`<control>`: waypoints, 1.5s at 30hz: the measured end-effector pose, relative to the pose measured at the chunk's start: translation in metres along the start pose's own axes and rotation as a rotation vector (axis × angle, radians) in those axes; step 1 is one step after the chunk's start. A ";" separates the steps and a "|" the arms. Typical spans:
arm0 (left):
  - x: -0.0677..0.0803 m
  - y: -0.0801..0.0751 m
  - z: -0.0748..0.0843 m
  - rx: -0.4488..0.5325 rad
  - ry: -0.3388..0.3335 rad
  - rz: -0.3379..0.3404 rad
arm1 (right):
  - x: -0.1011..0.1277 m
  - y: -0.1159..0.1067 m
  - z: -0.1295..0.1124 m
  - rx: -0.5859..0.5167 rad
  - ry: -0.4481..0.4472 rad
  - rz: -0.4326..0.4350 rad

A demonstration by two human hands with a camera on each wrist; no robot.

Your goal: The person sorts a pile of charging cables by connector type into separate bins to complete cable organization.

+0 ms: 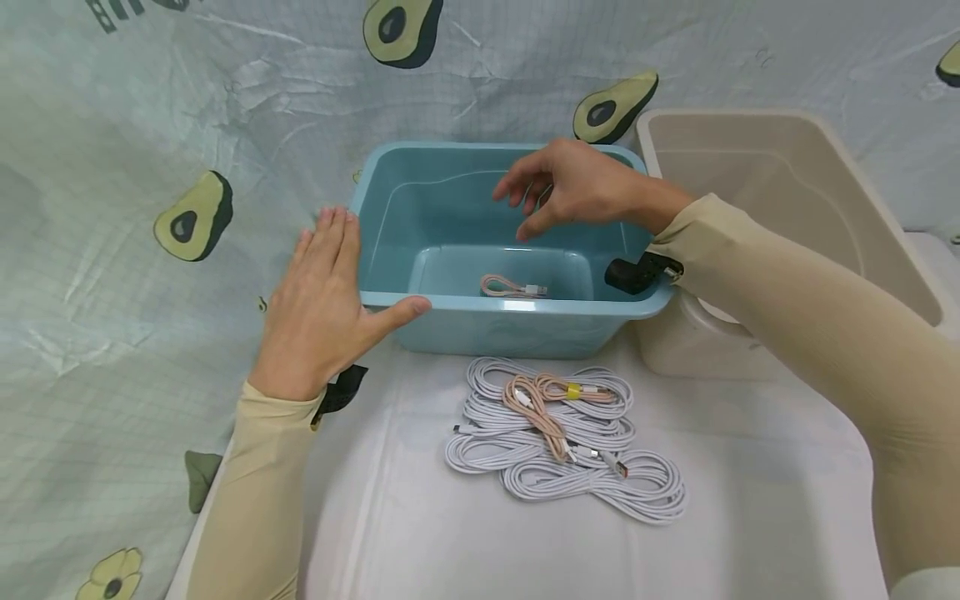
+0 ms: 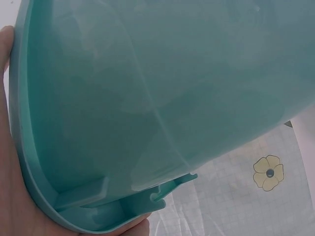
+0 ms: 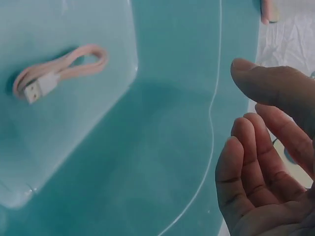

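A beige tub [image 1: 787, 175] stands on the bench [image 1: 750, 517], just beside and to the right of the other tub, its rim higher at the back. A bundle of white cables [image 1: 562, 467] lies on the bench's white cover in loose coils, near the front. On top of that bundle rest pink cables [image 1: 543, 400], one bound with a yellow band [image 1: 573, 390]. Behind and to the left hangs a pale gridded cloth [image 1: 150, 125] printed with avocado halves [image 1: 195, 217]; it is creased throughout. In the left wrist view a cream flower print [image 2: 268, 173] shows on it.
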State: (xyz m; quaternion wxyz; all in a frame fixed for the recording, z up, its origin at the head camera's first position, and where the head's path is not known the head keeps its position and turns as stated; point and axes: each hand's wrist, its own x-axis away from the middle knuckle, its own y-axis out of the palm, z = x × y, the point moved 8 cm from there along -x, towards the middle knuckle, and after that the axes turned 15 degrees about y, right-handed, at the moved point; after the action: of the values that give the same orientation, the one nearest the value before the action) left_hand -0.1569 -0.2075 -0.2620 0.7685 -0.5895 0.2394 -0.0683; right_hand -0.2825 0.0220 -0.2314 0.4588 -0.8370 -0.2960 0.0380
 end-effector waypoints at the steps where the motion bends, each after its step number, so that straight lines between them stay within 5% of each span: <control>1: -0.001 0.001 0.000 -0.001 0.002 0.000 | 0.000 0.000 0.001 0.002 0.003 0.000; 16: -0.010 0.009 -0.006 0.007 0.017 0.000 | 0.007 -0.009 0.000 -0.004 0.012 0.036; 33: -0.019 0.013 -0.019 0.010 0.020 0.015 | 0.036 -0.014 -0.035 -0.072 -0.136 0.093; 45: -0.020 0.011 -0.027 0.014 0.007 0.000 | 0.060 0.000 -0.048 -0.121 -0.179 0.049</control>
State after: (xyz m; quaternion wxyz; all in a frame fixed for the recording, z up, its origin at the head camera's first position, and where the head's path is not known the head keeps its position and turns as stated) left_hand -0.1887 -0.2203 -0.2714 0.7716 -0.5840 0.2415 -0.0719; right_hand -0.2174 0.0178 -0.1911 0.3782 -0.8634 -0.3168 0.1059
